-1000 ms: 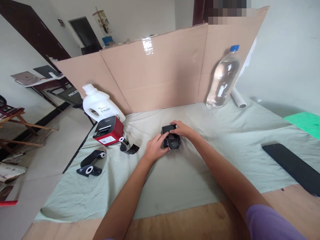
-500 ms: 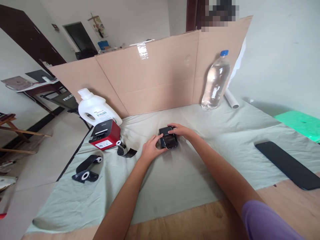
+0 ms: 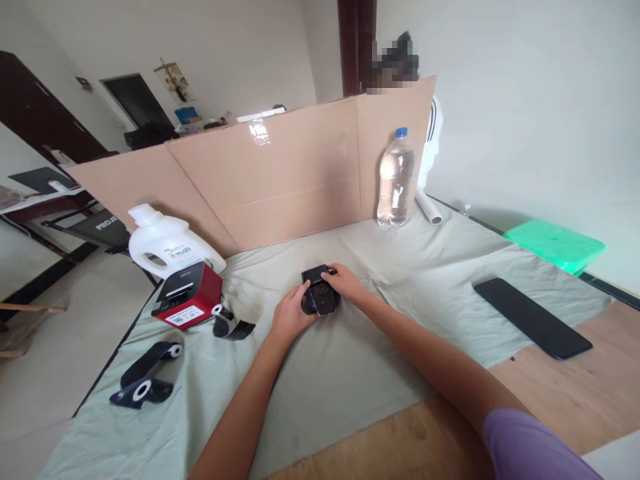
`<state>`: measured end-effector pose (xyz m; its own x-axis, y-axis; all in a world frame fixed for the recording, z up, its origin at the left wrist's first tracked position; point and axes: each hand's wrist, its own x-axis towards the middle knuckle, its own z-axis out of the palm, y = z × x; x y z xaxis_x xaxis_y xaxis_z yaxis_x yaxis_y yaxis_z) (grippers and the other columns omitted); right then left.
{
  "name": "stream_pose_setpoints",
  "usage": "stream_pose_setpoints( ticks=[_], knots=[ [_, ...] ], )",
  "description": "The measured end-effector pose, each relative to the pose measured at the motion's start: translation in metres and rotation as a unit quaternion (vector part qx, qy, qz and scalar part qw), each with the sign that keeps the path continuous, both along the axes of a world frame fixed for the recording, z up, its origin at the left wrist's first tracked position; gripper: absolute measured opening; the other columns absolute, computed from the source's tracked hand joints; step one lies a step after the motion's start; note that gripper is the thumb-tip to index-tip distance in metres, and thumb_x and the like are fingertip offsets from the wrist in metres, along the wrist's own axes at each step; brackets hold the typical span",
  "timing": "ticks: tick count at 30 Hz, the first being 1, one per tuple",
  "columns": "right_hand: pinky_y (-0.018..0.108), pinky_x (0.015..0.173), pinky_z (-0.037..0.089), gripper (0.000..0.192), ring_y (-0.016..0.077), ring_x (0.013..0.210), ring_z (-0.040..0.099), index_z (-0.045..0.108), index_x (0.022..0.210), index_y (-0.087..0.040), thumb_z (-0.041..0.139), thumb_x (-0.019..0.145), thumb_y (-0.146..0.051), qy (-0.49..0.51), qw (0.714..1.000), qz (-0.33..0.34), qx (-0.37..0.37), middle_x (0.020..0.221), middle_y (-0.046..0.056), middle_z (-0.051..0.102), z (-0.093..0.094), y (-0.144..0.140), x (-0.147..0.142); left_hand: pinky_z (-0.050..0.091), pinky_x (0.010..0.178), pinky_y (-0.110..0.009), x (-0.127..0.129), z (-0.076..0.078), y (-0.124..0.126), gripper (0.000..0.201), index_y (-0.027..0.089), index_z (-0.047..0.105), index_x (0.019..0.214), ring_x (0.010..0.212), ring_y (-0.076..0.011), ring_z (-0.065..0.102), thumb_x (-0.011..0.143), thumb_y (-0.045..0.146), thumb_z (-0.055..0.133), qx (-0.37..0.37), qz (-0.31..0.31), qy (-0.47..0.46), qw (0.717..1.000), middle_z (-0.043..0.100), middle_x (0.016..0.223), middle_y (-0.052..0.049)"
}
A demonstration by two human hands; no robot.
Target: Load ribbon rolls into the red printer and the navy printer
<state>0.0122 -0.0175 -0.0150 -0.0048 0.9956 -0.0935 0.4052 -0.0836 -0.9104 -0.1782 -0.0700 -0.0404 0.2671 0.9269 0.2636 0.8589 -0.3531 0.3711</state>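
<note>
A small black boxy device [image 3: 321,300] with a dark glossy front part rests on the green cloth in the middle; its exact kind is unclear. My left hand [image 3: 291,313] grips its left side, thumb along the near edge and fingers at the upper left. Over its right side curls my right hand [image 3: 344,280], thumb on the top and fingers around the far corner. The device's underside and far side are hidden. To the left lie a loose roll of black film [image 3: 231,325] on a white core and a second, partly unrolled black film [image 3: 145,373] with two white cores.
A red and black box-shaped machine [image 3: 193,297] stands left, beside a white jug [image 3: 167,243]. Behind is a cardboard screen [image 3: 280,180] with a water bottle [image 3: 396,183] before it. A white tube [image 3: 429,207] and a black phone-like slab [image 3: 533,320] lie right. Another person is behind the screen.
The camera view has shifted, so the whole scene sits further left and lower. Both hands keep their hold on the black device, with only slight finger movement.
</note>
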Motion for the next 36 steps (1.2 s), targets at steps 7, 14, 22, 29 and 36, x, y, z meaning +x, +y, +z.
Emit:
stream_pose_setpoints(
  ticks=[7, 14, 22, 29, 36],
  knots=[
    [0.027, 0.076, 0.049, 0.028, 0.0173, 0.083, 0.065, 0.065, 0.104, -0.017, 0.074, 0.079, -0.023, 0.017, 1.0, -0.012, -0.01, 0.092, 0.004, 0.07, -0.006, 0.017, 0.006, 0.056, 0.077, -0.033, 0.003, 0.005, 0.0, 0.078, 0.023, 0.051, 0.141, 0.097, -0.0241, 0.069, 0.072, 0.044, 0.081, -0.003, 0.0, 0.009, 1.0, 0.07, 0.113, -0.005],
    [0.026, 0.079, 0.049, 0.022, 0.016, 0.083, 0.064, 0.064, 0.098, -0.016, 0.074, 0.08, -0.024, 0.05, 0.999, -0.01, -0.002, 0.091, 0.004, 0.07, -0.007, 0.013, 0.007, 0.056, 0.082, -0.033, 0.002, -0.001, 0.001, 0.079, 0.024, 0.048, 0.143, 0.102, -0.0239, 0.069, 0.073, 0.043, 0.08, 0.012, -0.005, 0.01, 1.0, 0.068, 0.121, -0.006],
    [0.02, 0.06, 0.048, 0.027, 0.014, 0.079, 0.064, 0.063, 0.104, -0.018, 0.071, 0.078, -0.019, 0.124, 0.99, 0.02, -0.063, 0.092, 0.003, 0.07, 0.0, 0.009, 0.016, 0.056, 0.082, -0.032, 0.001, -0.009, 0.001, 0.083, 0.025, 0.046, 0.145, 0.099, -0.0231, 0.07, 0.074, 0.05, 0.079, 0.038, 0.0, 0.019, 0.999, 0.068, 0.117, -0.006],
    [0.019, 0.059, 0.048, 0.033, 0.014, 0.083, 0.065, 0.064, 0.112, -0.018, 0.07, 0.079, -0.019, 0.135, 0.986, 0.036, -0.087, 0.103, 0.007, 0.071, 0.009, 0.006, 0.022, 0.056, 0.084, -0.034, 0.001, -0.004, 0.0, 0.086, 0.024, 0.045, 0.146, 0.099, -0.0238, 0.07, 0.072, 0.047, 0.081, 0.019, 0.001, 0.005, 1.0, 0.066, 0.127, -0.008],
    [0.027, 0.072, 0.054, 0.04, 0.0161, 0.081, 0.068, 0.067, 0.119, -0.014, 0.071, 0.08, -0.019, 0.107, 0.992, 0.033, -0.062, 0.107, 0.009, 0.074, -0.001, 0.01, 0.015, 0.056, 0.087, -0.035, -0.001, -0.001, 0.002, 0.081, 0.027, 0.049, 0.144, 0.109, -0.0268, 0.068, 0.072, 0.045, 0.081, 0.019, -0.013, 0.001, 1.0, 0.067, 0.125, -0.007]
  ],
)
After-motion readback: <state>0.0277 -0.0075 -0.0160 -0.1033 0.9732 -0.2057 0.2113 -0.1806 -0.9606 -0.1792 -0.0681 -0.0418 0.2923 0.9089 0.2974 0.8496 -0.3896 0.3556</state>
